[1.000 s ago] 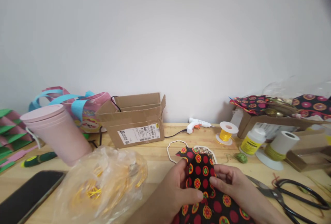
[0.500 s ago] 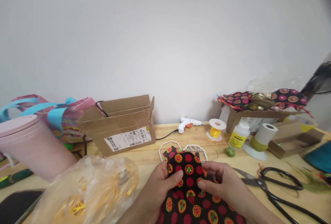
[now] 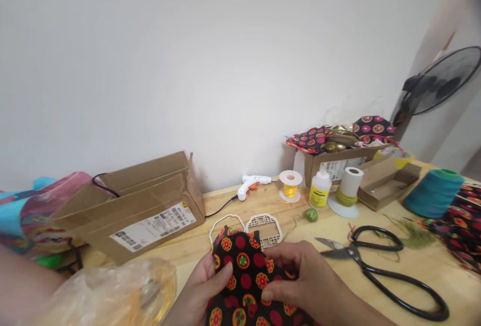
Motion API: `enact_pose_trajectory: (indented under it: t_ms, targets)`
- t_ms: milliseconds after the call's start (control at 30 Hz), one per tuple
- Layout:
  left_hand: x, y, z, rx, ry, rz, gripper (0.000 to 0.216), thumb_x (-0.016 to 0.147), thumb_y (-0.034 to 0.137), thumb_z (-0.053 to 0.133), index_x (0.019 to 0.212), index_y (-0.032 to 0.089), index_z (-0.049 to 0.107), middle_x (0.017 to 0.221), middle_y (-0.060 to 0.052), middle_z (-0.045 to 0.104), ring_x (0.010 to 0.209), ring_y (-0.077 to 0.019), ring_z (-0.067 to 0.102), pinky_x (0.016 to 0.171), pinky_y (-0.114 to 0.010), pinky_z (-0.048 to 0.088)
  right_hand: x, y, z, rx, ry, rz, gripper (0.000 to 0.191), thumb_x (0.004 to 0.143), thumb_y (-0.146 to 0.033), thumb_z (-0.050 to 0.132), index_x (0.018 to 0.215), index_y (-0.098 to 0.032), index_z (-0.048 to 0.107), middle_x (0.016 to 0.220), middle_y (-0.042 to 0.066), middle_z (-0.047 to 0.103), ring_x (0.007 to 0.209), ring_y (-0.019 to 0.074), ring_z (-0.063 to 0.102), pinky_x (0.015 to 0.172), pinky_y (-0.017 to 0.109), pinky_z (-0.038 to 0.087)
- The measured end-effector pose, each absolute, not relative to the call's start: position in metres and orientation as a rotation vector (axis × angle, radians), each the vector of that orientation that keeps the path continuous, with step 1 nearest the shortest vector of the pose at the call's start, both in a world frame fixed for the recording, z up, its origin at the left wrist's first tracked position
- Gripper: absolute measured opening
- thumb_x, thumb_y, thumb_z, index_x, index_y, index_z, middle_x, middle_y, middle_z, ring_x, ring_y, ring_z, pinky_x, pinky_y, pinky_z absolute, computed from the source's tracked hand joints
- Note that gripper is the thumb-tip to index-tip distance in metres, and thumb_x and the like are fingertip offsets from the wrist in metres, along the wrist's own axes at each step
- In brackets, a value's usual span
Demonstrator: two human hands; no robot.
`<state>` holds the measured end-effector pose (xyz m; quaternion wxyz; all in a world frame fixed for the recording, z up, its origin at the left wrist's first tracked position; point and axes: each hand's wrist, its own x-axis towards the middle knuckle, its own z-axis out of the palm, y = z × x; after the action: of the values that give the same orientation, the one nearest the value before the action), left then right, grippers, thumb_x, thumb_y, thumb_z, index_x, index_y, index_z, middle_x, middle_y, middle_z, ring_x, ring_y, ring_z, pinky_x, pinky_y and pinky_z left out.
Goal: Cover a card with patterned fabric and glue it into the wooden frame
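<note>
A black fabric piece point(image 3: 246, 281) printed with red, orange and green motifs is held up between both hands, its lower part cut off by the bottom of the view. My left hand point(image 3: 205, 283) grips its left edge, thumb on the front. On the right edge, my right hand point(image 3: 300, 278) pinches the cloth, thumb in front and fingers behind. Just beyond the cloth lie a thin pale outline frame point(image 3: 225, 218) and a pale lattice frame point(image 3: 265, 230), both partly covered by it. Black-handled scissors point(image 3: 353, 253) rest partly spread to the right of my right hand.
At the back stand a cardboard box point(image 3: 150, 215), a white glue gun point(image 3: 251, 184), a yellow thread spool point(image 3: 290, 190), a glue bottle point(image 3: 320, 190), a green thread spool point(image 3: 347, 193) and a teal thread cone point(image 3: 434, 193). A clear plastic bag point(image 3: 112, 286) lies front left. A fan point(image 3: 443, 83) stands far right.
The view has swung right, so the things appear further left and the fan and teal cone show more fully. Both hands keep hold of the fabric piece.
</note>
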<state>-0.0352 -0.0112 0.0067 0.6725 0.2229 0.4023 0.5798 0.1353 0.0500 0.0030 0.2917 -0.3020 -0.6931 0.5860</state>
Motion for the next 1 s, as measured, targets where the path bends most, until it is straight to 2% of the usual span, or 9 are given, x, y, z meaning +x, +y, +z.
enact_pose_trajectory:
  t_ms: [100,233,367,467,700,833,1000]
  targets:
    - [-0.032,-0.011,0.01,0.451,0.98,1.31,0.054,0.074,0.01,0.058,0.123,0.02,0.039,0.096,-0.009,0.07,0.097,-0.026,0.06,0.087,-0.041,0.045,0.136,0.051,0.002,-0.898,-1.9,1.434,0.029,0.055,-0.029,0.076,0.083,-0.027,0.071,0.06,-0.005,0.062,0.055,0.0123,0.048,0.048,0.02,0.038]
    - [-0.027,-0.013,0.013,0.393,1.029,1.342,0.055,0.074,0.008,0.057,0.124,0.021,0.036,0.097,-0.01,0.07,0.095,-0.0264,0.061,0.085,-0.043,0.046,0.134,0.051,0.002,-0.964,-1.899,1.412,0.026,0.058,-0.029,0.074,0.084,-0.025,0.07,0.06,-0.004,0.06,0.057,0.0132,0.049,0.05,0.021,0.039]
    - [-0.025,-0.014,0.012,0.366,1.035,1.379,0.057,0.072,0.008,0.06,0.123,0.019,0.038,0.097,-0.011,0.07,0.093,-0.028,0.062,0.081,-0.044,0.048,0.134,0.05,0.003,-0.955,-1.879,1.457,0.017,0.066,-0.026,0.066,0.083,-0.023,0.069,0.069,-0.001,0.066,0.062,0.0149,0.054,0.055,0.023,0.041]
    - [-0.025,-0.015,0.009,0.362,1.001,1.398,0.053,0.069,0.008,0.063,0.117,0.019,0.044,0.096,-0.01,0.07,0.093,-0.0278,0.062,0.081,-0.043,0.048,0.135,0.05,0.005,-0.992,-1.846,1.376,0.022,0.068,-0.032,0.065,0.085,-0.019,0.067,0.077,0.002,0.065,0.069,0.0173,0.055,0.06,0.025,0.042]
    - [-0.022,-0.016,0.004,0.374,0.888,1.327,0.038,0.06,0.014,0.072,0.096,0.017,0.059,0.094,-0.01,0.071,0.096,-0.0296,0.06,0.085,-0.043,0.045,0.131,0.053,0.004,-0.906,-1.734,1.498,0.017,0.07,-0.03,0.061,0.062,-0.015,0.06,0.054,-0.004,0.047,0.051,0.0095,0.041,0.048,0.021,0.033]
    - [-0.022,-0.015,0.012,0.366,0.905,1.287,0.033,0.065,0.012,0.067,0.097,0.016,0.061,0.093,-0.01,0.071,0.098,-0.0284,0.059,0.09,-0.043,0.041,0.128,0.056,-0.001,-0.918,-1.63,1.578,0.015,0.066,-0.029,0.064,0.061,-0.016,0.059,0.054,-0.005,0.05,0.049,0.0088,0.041,0.048,0.021,0.033]
    - [-0.022,-0.014,0.021,0.368,0.918,1.243,0.034,0.072,0.033,0.059,0.098,0.012,0.063,0.099,-0.014,0.069,0.101,-0.0292,0.058,0.092,-0.041,0.04,0.127,0.061,-0.008,-0.977,-1.604,1.575,0.021,0.061,-0.036,0.066,0.062,-0.017,0.057,0.057,-0.002,0.057,0.05,0.0114,0.048,0.051,0.024,0.039]
